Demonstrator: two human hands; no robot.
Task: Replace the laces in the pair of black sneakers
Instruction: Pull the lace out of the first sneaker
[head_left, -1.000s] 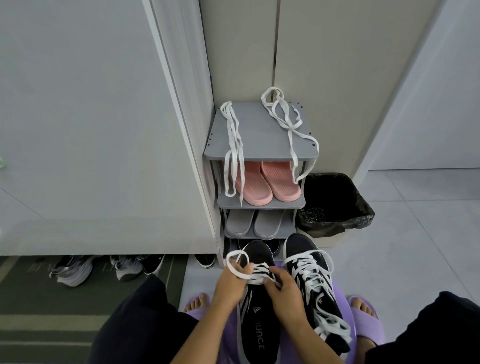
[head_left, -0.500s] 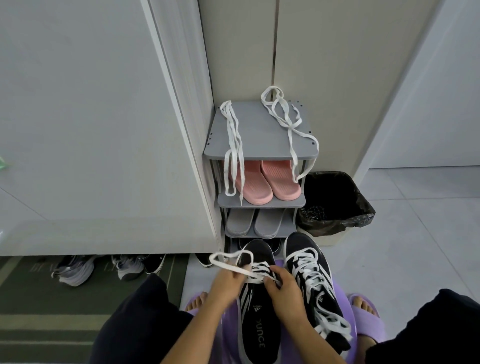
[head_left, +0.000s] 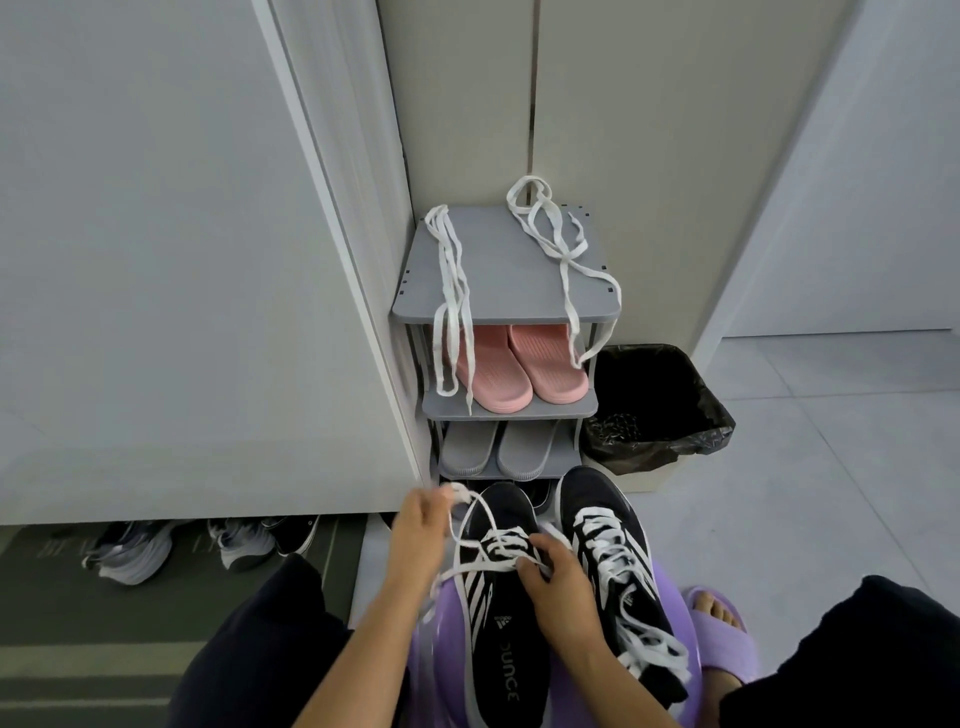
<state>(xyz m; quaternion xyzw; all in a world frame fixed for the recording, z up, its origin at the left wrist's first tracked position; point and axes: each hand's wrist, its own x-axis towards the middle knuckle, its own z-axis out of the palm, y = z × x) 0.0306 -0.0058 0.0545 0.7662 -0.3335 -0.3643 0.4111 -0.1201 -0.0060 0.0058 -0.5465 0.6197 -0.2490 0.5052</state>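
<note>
Left hand (head_left: 422, 530) has pulled further left since half a second ago, pinching the white lace (head_left: 470, 519) drawn out taut. Right hand (head_left: 558, 582) pinches the lacing on the left black sneaker (head_left: 506, 654). Two sneakers on a purple stool (head_left: 670, 587); right black sneaker (head_left: 605, 525) fully laced. Two spare white laces (head_left: 452, 291) lie on the grey shoe rack (head_left: 498, 280) top, draping over its front edge.

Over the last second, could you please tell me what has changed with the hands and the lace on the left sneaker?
The left hand has drawn the white lace out to the left and away from the left sneaker, so the loop has lengthened into a long strand. The right hand still pinches the lacing on the tongue. The right sneaker, the two spare laces on the shoe rack and the slippers have not moved.
</note>
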